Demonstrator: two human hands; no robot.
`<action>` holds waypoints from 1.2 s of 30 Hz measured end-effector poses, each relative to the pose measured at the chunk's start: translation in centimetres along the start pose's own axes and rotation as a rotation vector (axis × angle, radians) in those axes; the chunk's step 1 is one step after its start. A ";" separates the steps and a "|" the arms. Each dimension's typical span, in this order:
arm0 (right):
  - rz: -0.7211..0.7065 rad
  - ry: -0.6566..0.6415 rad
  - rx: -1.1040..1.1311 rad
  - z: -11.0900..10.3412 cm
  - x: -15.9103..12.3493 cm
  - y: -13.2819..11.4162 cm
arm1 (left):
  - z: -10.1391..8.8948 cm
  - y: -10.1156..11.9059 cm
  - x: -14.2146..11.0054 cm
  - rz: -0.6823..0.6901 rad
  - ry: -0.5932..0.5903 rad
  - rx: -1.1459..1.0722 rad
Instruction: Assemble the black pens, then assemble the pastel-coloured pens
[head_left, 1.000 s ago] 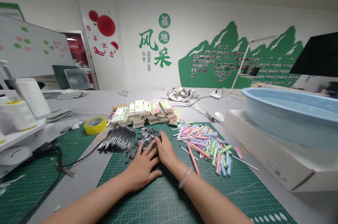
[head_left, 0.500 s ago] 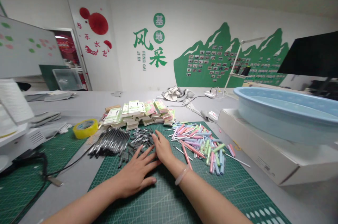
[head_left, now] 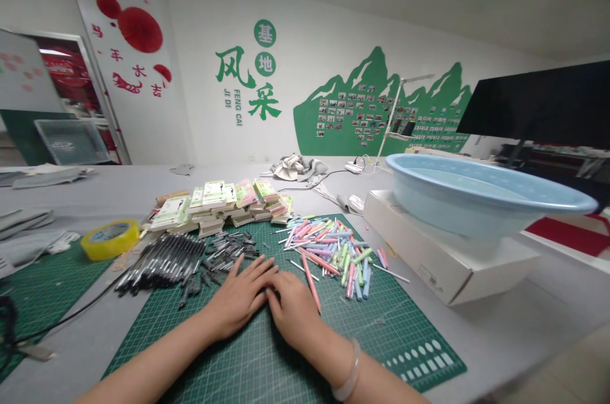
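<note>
My left hand [head_left: 241, 296] lies palm down on the green cutting mat [head_left: 229, 366], open, its fingers stretched toward the right. Against its fingertips rests my right hand [head_left: 295, 312], palm down with fingers loosely bent and partly hidden; I see nothing held in it. Just beyond my left hand is a loose heap of small black pen parts [head_left: 229, 248]. To the left of these lies a row of black pens [head_left: 164, 261]. A heap of pastel pen barrels and thin white refills, the pastel barrels [head_left: 343, 258] among them, spreads beyond my right hand.
Stacked small card packs [head_left: 214, 201] stand behind the pens. Yellow tape [head_left: 109, 240] lies at the left. On the right, a blue basin [head_left: 476, 201] sits on a white box [head_left: 429, 264]. Grey cloth [head_left: 295, 168] and a cable lie at the back.
My right hand has drawn back toward me and its raised fingers have bent down beside the left fingers. The left hand stays flat. The view has turned right.
</note>
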State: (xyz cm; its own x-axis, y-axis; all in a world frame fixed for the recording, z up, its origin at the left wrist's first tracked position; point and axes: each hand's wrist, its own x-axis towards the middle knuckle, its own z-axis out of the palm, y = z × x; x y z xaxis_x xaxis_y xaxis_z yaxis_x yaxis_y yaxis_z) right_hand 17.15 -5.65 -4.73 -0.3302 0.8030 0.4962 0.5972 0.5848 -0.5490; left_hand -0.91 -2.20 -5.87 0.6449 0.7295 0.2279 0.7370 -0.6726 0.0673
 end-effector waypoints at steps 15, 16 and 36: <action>0.142 0.161 -0.101 -0.7 0.6 1.9 | 3.1 -2.5 7.4 -0.205 0.108 0.089; 0.142 0.167 -0.098 -0.7 0.6 1.9 | 3.2 -2.4 7.5 -0.210 0.112 0.092; 0.065 0.063 -0.138 -0.6 0.3 1.5 | 0.6 -4.2 10.0 -0.181 0.132 0.104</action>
State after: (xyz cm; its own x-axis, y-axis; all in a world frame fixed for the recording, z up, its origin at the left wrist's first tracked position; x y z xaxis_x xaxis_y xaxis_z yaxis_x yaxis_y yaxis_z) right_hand 18.40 -4.57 -4.99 -0.2439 0.8271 0.5064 0.7122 0.5072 -0.4853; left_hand 2.55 7.96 -4.45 0.4733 0.8098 0.3467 0.8594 -0.5109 0.0198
